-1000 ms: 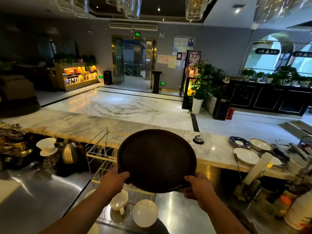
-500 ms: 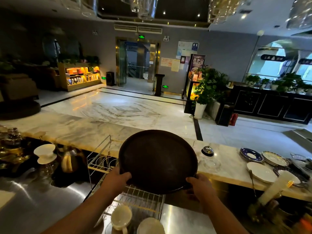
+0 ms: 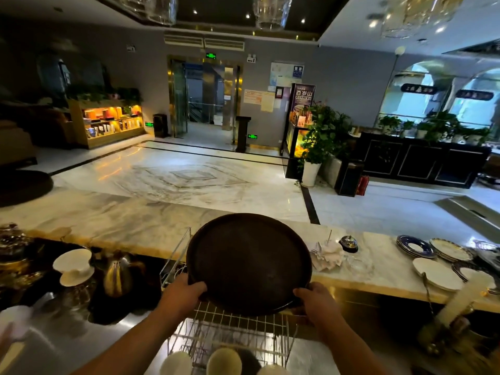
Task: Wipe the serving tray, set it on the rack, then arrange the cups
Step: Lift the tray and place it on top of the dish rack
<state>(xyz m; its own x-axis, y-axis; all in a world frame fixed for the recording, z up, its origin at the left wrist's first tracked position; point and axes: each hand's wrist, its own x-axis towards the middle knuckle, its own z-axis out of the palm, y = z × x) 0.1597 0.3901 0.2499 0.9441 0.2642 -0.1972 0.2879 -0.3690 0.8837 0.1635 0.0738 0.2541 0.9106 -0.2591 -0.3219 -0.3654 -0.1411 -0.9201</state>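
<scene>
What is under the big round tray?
A wire rack sits below the tray, with pale cups at its near end. The tray covers the rack's far part, so anything there cannot be seen.

One tray, one wire rack, three pale cups at the bottom edge, one metal kettle, one call bell, one left hand, one right hand

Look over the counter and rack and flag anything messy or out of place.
One thing: a crumpled heap of paper lies loose on the marble counter, just left of the call bell; it looks like litter. The tray, gripped by the left hand and right hand over the rack, looks undamaged.
</scene>
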